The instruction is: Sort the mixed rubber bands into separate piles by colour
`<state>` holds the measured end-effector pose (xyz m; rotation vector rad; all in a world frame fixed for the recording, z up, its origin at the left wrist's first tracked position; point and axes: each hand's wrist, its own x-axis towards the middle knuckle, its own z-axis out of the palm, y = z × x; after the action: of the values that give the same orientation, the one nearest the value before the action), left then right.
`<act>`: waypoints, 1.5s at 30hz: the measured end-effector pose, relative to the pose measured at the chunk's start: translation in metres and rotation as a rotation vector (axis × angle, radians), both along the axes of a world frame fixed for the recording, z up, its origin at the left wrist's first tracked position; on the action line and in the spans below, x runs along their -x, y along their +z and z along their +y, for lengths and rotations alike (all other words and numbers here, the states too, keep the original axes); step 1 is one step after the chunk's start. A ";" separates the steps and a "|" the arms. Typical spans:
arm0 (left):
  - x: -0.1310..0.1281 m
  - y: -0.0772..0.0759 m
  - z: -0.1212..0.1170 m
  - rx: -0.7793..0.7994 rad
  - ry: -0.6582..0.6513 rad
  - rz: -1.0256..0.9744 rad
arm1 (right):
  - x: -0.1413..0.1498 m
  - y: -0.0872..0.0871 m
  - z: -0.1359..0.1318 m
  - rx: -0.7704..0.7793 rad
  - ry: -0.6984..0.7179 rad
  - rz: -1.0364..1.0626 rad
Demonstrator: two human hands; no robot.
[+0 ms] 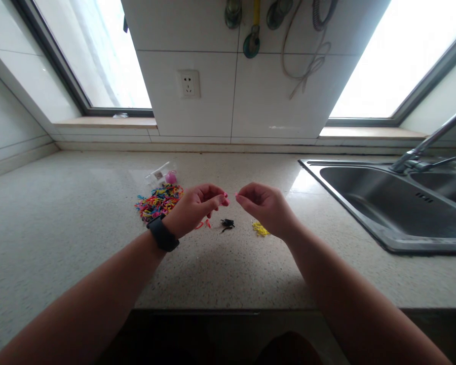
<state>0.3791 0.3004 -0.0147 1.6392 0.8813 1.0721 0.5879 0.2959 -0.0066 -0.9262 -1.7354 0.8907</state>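
Pink bits [225,195] pinched in the left hand [193,209]; right hand [265,207] narrow, load unclear to me. Slackening could spill bits toward the counter's [220,276] front edge.

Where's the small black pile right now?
Head view, just below centre: the small black pile lies on the pale speckled countertop, between small red pieces on its left and the small yellow pile on its right.
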 end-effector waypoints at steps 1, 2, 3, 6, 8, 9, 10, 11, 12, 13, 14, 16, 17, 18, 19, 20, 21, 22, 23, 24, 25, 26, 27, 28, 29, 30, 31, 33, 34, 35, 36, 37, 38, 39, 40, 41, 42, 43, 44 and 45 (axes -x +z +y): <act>0.000 0.001 -0.001 0.000 -0.002 -0.001 | 0.000 0.002 -0.001 0.030 0.040 0.053; 0.000 0.002 -0.001 0.001 -0.003 0.000 | 0.000 0.004 -0.002 0.054 0.083 0.104; -0.001 0.003 -0.002 0.001 -0.003 0.003 | 0.000 0.005 -0.002 0.072 0.124 0.150; -0.001 0.006 -0.004 0.002 -0.004 0.012 | -0.002 0.007 -0.004 0.124 0.216 0.253; -0.001 0.007 -0.005 0.003 -0.009 0.010 | -0.003 0.007 -0.005 0.161 0.245 0.299; -0.001 0.007 -0.005 0.003 -0.011 0.008 | -0.003 0.006 -0.005 0.176 0.253 0.320; -0.001 0.007 -0.005 0.004 -0.014 0.006 | -0.004 0.006 -0.004 0.187 0.260 0.339; 0.000 0.007 -0.005 0.005 -0.016 0.003 | -0.004 0.005 -0.004 0.194 0.264 0.354; 0.000 0.007 -0.005 0.007 -0.018 0.000 | -0.005 0.005 -0.004 0.195 0.267 0.366; 0.000 0.007 -0.005 0.008 -0.019 -0.006 | -0.005 0.005 -0.004 0.196 0.268 0.374; 0.000 0.007 -0.004 0.009 -0.020 -0.013 | -0.005 0.006 -0.004 0.194 0.267 0.379; 0.001 0.006 -0.004 0.017 -0.020 -0.033 | -0.006 0.006 -0.004 0.188 0.259 0.383; 0.001 0.005 -0.003 0.024 -0.018 -0.046 | -0.006 0.006 -0.004 0.185 0.254 0.384; 0.001 0.005 -0.003 0.033 -0.018 -0.060 | -0.006 0.006 -0.004 0.180 0.250 0.383; 0.001 0.004 -0.003 0.041 -0.018 -0.076 | -0.007 0.006 -0.003 0.174 0.248 0.380; 0.001 0.004 -0.003 0.047 -0.020 -0.093 | -0.007 0.006 -0.003 0.170 0.247 0.373; 0.001 0.004 -0.003 0.051 -0.024 -0.111 | -0.007 0.005 -0.003 0.167 0.247 0.364; 0.000 0.004 -0.003 0.052 -0.031 -0.126 | -0.007 0.005 -0.003 0.165 0.247 0.355; 0.000 0.004 -0.003 0.052 -0.037 -0.138 | -0.007 0.005 -0.004 0.163 0.246 0.344; 0.000 0.004 -0.003 0.051 -0.043 -0.147 | -0.007 0.005 -0.004 0.161 0.242 0.332; 0.000 0.004 -0.004 0.050 -0.048 -0.153 | -0.007 0.006 -0.004 0.158 0.236 0.318; 0.000 0.004 -0.004 0.051 -0.053 -0.158 | -0.007 0.006 -0.004 0.155 0.228 0.303; 0.000 0.004 -0.004 0.052 -0.060 -0.164 | -0.007 0.006 -0.004 0.152 0.221 0.287; 0.001 0.005 -0.004 0.053 -0.067 -0.170 | -0.007 0.007 -0.005 0.151 0.217 0.273; 0.001 0.005 -0.004 0.055 -0.076 -0.176 | -0.006 0.007 -0.005 0.149 0.216 0.264; 0.001 0.005 -0.004 0.057 -0.084 -0.181 | -0.006 0.008 -0.005 0.147 0.218 0.260; 0.001 0.005 -0.004 0.059 -0.091 -0.184 | -0.006 0.008 -0.005 0.145 0.222 0.261; 0.002 0.004 -0.005 0.062 -0.097 -0.193 | -0.006 0.008 -0.006 0.141 0.237 0.268; 0.002 0.004 -0.005 0.063 -0.096 -0.198 | -0.006 0.008 -0.006 0.138 0.244 0.271; 0.002 0.004 -0.005 0.065 -0.094 -0.205 | -0.007 0.008 -0.006 0.135 0.251 0.273; 0.002 0.004 -0.005 0.065 -0.093 -0.211 | -0.007 0.008 -0.006 0.132 0.258 0.275; 0.002 0.004 -0.005 0.066 -0.094 -0.216 | -0.007 0.008 -0.006 0.129 0.263 0.277; 0.002 0.004 -0.005 0.066 -0.095 -0.221 | -0.007 0.008 -0.006 0.128 0.266 0.279; 0.002 0.004 -0.005 0.067 -0.099 -0.226 | -0.007 0.008 -0.006 0.128 0.267 0.280; 0.002 0.004 -0.005 0.066 -0.104 -0.231 | -0.007 0.008 -0.006 0.129 0.267 0.279; 0.002 0.004 -0.005 0.066 -0.107 -0.235 | -0.007 0.008 -0.006 0.132 0.265 0.275; 0.002 0.004 -0.006 0.066 -0.108 -0.236 | -0.007 0.008 -0.006 0.134 0.261 0.268; 0.002 0.004 -0.006 0.068 -0.106 -0.235 | -0.007 0.008 -0.006 0.135 0.257 0.261; 0.002 0.004 -0.006 0.069 -0.104 -0.232 | -0.007 0.009 -0.006 0.135 0.253 0.254; 0.002 0.004 -0.006 0.070 -0.101 -0.230 | -0.007 0.009 -0.006 0.134 0.251 0.248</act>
<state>0.3770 0.2948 -0.0103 1.4524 0.6708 1.1210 0.5951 0.2894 0.0024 -0.6582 -1.6126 1.2434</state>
